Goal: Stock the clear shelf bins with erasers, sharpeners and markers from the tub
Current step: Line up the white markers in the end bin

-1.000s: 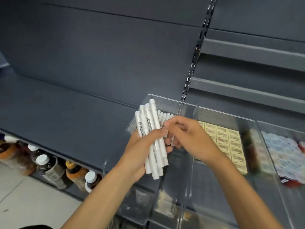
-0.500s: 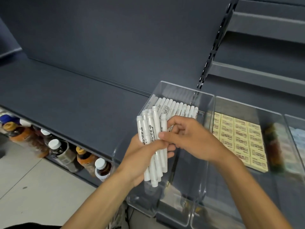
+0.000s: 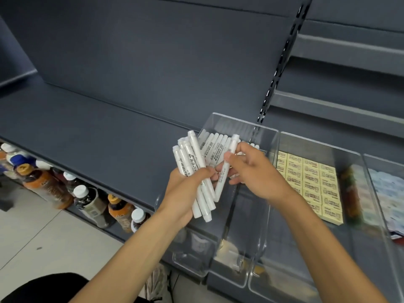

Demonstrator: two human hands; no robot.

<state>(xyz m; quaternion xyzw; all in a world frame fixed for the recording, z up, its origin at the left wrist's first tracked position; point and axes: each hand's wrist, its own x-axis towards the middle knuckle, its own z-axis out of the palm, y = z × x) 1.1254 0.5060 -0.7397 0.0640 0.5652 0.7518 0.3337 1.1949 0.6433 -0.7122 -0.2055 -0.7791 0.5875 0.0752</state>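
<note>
The clear marker bin (image 3: 231,125) sits on the dark grey shelf (image 3: 98,127), and a row of white markers (image 3: 215,147) lies side by side against its back wall. Over the front half of this bin the left hand (image 3: 183,193) has its fingers and thumb wrapped round a bundle of white markers (image 3: 190,158), which fans upward with the caps pointing toward the bin's left rim. Just right of that bundle, still above the bin, the right hand (image 3: 258,171) pinches a single marker (image 3: 220,184) between thumb and curled fingers. The marker is tilted, its lower end almost touching the bundle. Touching the marker bin's right wall stands a second clear bin (image 3: 317,147) with yellow erasers (image 3: 312,182) laid flat in rows. Further right of it a third clear bin (image 3: 371,171) holds pale blue and white packets (image 3: 389,189), too blurred to name. Below and left of the marker bin, bottles (image 3: 91,202) stand on a lower level.
</note>
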